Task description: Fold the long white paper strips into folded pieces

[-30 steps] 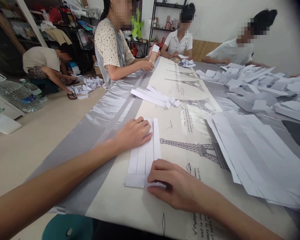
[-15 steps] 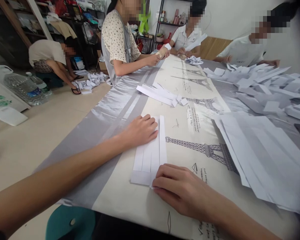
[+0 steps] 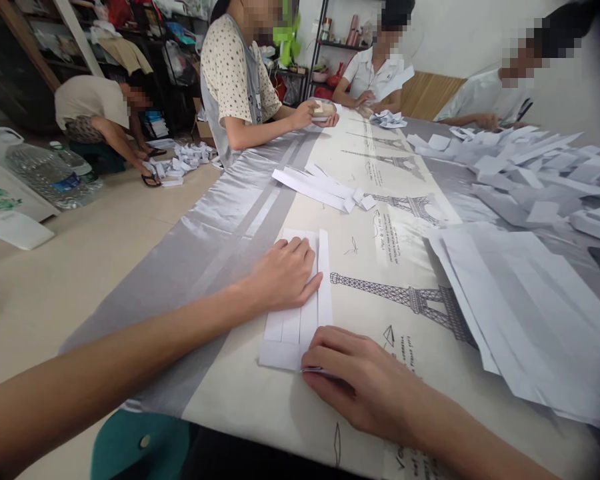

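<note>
A white paper sheet lies on the tablecloth in front of me, with lengthwise lines dividing it into strips and a folded band along its near end. My left hand rests on its upper part, fingers bent and pressing down, the thumb set apart. Under the thumb, a paper strip runs along the right side. At the near right corner my right hand pinches the paper's edge between thumb and fingers. The part inside that pinch is mostly hidden.
Loose paper strips lie beyond my left hand. Large paper sheets are stacked at right, with a heap of cut paper behind. Several people work around the table; one person bends over paper on the floor. A teal stool stands below the table edge.
My left thumb has spread rightward onto the right-hand strip. My right hand has shifted slightly, lifting the pinched edge a little. Across the table, a co-worker's hands have turned the object they hold.
</note>
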Action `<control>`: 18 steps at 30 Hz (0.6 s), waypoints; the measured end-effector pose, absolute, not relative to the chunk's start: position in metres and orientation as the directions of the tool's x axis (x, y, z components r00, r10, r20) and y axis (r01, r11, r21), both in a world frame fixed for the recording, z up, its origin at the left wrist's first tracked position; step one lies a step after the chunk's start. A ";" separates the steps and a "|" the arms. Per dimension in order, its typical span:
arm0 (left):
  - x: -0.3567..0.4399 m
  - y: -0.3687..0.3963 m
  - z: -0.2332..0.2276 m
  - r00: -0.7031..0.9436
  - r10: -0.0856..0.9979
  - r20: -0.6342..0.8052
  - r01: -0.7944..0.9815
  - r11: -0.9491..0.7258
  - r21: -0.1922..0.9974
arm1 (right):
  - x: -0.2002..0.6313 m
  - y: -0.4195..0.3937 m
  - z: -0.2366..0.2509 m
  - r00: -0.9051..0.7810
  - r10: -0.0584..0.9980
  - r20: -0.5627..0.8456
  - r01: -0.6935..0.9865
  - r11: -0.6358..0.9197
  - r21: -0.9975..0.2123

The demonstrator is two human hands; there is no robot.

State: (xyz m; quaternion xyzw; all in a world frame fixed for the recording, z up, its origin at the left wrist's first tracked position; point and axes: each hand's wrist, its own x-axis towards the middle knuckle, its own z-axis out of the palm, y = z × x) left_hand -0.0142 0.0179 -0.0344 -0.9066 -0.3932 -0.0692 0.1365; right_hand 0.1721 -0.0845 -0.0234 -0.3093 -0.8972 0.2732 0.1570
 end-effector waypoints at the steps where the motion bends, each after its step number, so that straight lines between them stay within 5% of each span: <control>1: -0.014 0.018 -0.034 0.679 0.697 0.229 0.734 -0.650 -0.198 | 0.172 -0.084 -0.023 -0.751 0.652 0.104 0.480 0.648 -0.591; 18: -0.013 0.016 -0.034 0.671 0.705 0.230 0.741 -0.648 -0.178 | 0.166 -0.083 -0.018 -0.724 0.688 -0.040 0.561 0.555 -0.614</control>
